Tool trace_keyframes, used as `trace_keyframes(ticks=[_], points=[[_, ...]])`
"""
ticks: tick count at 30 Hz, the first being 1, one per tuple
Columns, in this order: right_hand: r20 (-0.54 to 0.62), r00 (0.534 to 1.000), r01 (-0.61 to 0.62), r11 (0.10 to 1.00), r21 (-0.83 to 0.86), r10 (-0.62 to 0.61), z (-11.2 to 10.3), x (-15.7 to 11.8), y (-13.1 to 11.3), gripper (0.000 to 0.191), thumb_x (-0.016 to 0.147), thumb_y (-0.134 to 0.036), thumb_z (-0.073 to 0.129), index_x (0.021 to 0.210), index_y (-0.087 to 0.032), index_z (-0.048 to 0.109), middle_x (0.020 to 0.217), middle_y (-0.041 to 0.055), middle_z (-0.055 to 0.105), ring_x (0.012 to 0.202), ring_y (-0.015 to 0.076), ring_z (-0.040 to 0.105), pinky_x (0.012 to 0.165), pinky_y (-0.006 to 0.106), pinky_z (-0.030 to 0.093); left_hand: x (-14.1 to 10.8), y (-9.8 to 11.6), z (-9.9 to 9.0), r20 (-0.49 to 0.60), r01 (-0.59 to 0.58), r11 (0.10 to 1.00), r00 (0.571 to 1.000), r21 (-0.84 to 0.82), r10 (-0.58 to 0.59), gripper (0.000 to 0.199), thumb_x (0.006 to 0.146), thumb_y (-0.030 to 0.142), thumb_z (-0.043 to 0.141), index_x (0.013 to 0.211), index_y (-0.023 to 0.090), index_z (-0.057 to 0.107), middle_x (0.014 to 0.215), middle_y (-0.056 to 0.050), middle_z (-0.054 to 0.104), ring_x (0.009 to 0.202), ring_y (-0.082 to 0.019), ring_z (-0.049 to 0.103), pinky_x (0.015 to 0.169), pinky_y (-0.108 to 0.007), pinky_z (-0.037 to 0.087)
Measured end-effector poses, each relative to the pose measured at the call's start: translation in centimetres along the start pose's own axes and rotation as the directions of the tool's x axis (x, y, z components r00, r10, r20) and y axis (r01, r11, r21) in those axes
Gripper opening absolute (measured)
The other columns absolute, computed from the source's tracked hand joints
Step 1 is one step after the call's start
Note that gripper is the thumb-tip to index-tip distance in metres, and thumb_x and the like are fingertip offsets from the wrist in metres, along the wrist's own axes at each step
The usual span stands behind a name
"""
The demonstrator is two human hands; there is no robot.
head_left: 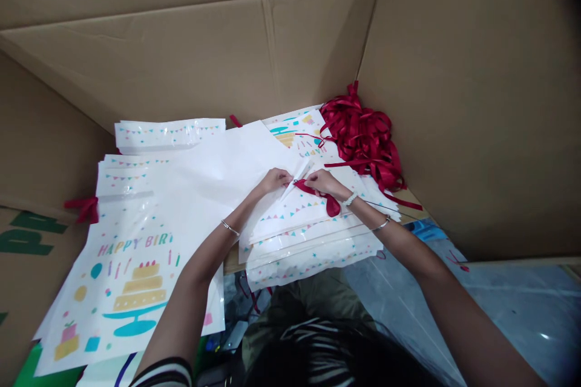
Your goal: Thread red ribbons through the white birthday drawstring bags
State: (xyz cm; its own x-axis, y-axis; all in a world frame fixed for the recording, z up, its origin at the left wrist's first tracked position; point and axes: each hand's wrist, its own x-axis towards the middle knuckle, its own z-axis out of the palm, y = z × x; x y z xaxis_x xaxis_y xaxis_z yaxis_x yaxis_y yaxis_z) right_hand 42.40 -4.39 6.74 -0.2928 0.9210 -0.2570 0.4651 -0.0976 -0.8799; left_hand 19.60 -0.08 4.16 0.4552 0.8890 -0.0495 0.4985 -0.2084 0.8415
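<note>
At the middle of the head view, my left hand (pixel 276 179) is closed in a pinch on the folded edge of a white birthday-print sheet (pixel 284 210). Whether this is a flat sheet or a flattened bag, I cannot tell. My right hand (pixel 324 182) pinches a red ribbon (pixel 333 205) close to that edge, and a loop of the ribbon hangs below the fingers. Where the ribbon meets the edge there seems to be a small dark hole, partly hidden by the fingertips. Under both hands lies a stack of similar sheets (pixel 313 254).
A heap of red ribbons (pixel 358 130) lies at the back right. On the left, more birthday-print sheets (pixel 136 242) overlap, with a red ribbon bow (pixel 86 210) sticking out at their side. Tall cardboard walls (pixel 181 60) surround the work surface. Glossy grey floor (pixel 512 302) shows at lower right.
</note>
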Motion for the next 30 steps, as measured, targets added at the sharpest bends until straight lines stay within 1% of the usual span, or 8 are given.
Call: trace_keyframes(ticks=[6,9,13,18,21,23,26,30], points=[[-0.001,1.000,-0.017,0.999,-0.038,0.016,-0.3,-0.4,0.6,0.024,0.093,-0.015,0.060,0.069,-0.014,0.064,0.041,-0.0010,0.053,0.034,0.0078,0.041,0.038,0.019,0.026,-0.4,1.9,0.9,-0.011,-0.027,0.936,0.999,0.352,0.033,0.016,0.086,0.018,0.059,0.079,0.015,0.073,0.082,-0.005,0.075,0.075,-0.017,0.065,0.070,-0.025,0.047],[-0.003,1.000,-0.005,0.999,-0.032,0.005,-0.5,-0.8,0.9,0.023,0.093,-0.015,0.060,0.072,-0.013,0.065,0.041,-0.0019,0.053,0.035,0.0075,0.043,0.039,0.018,0.026,-0.7,3.2,1.6,0.009,-0.015,0.831,1.000,0.556,0.012,0.017,0.086,0.012,0.057,0.083,0.015,0.074,0.088,-0.009,0.076,0.082,-0.021,0.069,0.074,-0.027,0.048],[-0.004,1.000,0.016,0.999,-0.032,-0.016,-0.9,-1.5,1.0,0.024,0.094,-0.016,0.060,0.072,-0.013,0.065,0.044,-0.0016,0.054,0.037,0.0076,0.044,0.039,0.019,0.027,-0.3,4.9,2.7,-0.009,0.069,0.675,0.996,0.734,-0.091,0.017,0.090,0.019,0.060,0.091,0.013,0.076,0.095,-0.016,0.076,0.090,-0.026,0.071,0.078,-0.031,0.049],[-0.075,0.997,0.012,0.999,-0.052,-0.015,-1.5,-2.6,0.7,0.030,0.096,-0.027,0.069,0.070,-0.012,0.065,0.053,0.0002,0.058,0.049,0.0088,0.052,0.047,0.020,0.039,0.9,6.2,4.0,-0.041,0.121,0.566,0.988,0.816,-0.152,0.021,0.089,0.020,0.066,0.104,0.009,0.077,0.101,-0.021,0.075,0.102,-0.030,0.071,0.088,-0.033,0.051],[-0.088,0.996,0.004,0.998,-0.058,-0.009,-1.7,-3.1,0.7,0.029,0.101,-0.039,0.066,0.096,-0.010,0.070,0.084,0.0032,0.069,0.070,0.0115,0.064,0.064,0.023,0.055,1.6,6.7,4.5,-0.045,0.120,0.538,0.988,0.834,-0.151,0.026,0.092,0.015,0.061,0.113,0.008,0.075,0.107,-0.023,0.074,0.107,-0.032,0.071,0.090,-0.036,0.052],[-0.091,0.996,0.004,0.998,-0.057,-0.009,-1.7,-3.5,0.7,0.031,0.102,-0.041,0.065,0.110,-0.011,0.068,0.099,0.0048,0.069,0.081,0.0131,0.067,0.072,0.027,0.059,1.8,7.1,4.7,-0.031,0.109,0.507,0.987,0.855,-0.159,0.029,0.095,0.011,0.054,0.117,0.007,0.073,0.109,-0.023,0.073,0.108,-0.033,0.071,0.089,-0.037,0.053],[-0.102,0.995,0.008,0.998,-0.057,-0.013,-1.7,-3.8,0.8,0.031,0.101,-0.039,0.067,0.100,-0.008,0.069,0.087,0.0046,0.069,0.072,0.0106,0.065,0.068,0.024,0.057,1.8,7.7,4.7,-0.020,0.100,0.472,0.985,0.876,-0.172,0.033,0.097,0.005,0.048,0.119,0.006,0.073,0.112,-0.023,0.073,0.111,-0.033,0.071,0.088,-0.037,0.053],[-0.111,0.994,0.009,0.998,-0.058,-0.015,-1.8,-3.8,0.9,0.033,0.101,-0.038,0.066,0.087,-0.007,0.069,0.072,0.0040,0.067,0.064,0.0082,0.061,0.063,0.020,0.052,1.7,8.6,4.8,-0.040,0.128,0.457,0.980,0.880,-0.197,0.032,0.096,0.002,0.052,0.118,0.006,0.074,0.112,-0.023,0.074,0.111,-0.033,0.071,0.088,-0.036,0.054]])
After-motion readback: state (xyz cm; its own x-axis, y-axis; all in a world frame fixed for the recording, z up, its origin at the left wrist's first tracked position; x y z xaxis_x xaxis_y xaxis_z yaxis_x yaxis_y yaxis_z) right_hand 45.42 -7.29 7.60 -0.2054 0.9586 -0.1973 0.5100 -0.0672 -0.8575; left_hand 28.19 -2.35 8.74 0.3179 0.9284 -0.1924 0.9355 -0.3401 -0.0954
